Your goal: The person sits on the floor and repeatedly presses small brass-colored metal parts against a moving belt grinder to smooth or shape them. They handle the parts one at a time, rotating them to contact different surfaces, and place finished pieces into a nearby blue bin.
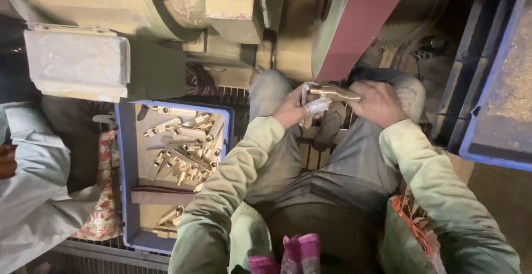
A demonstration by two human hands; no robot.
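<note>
knees and lap fill the near view, with a pink checked cloth [299, 254] at the bottom edge. past them, both hands sit close together, each clamped on one brass fitting [334, 92]: the left hand [292, 107] grips its near end through a white rag [317, 106], the right hand [378, 103] its far end. the fitting lies just under the reddish sanding belt [363, 21] of the big cream machine [111, 2]. this looks like the polishing step; pressing the piece evenly to the belt seems to call for a firm two-handed hold. left of the lap, a blue crate [125, 168] holds many similar brass parts [185, 152].
</note>
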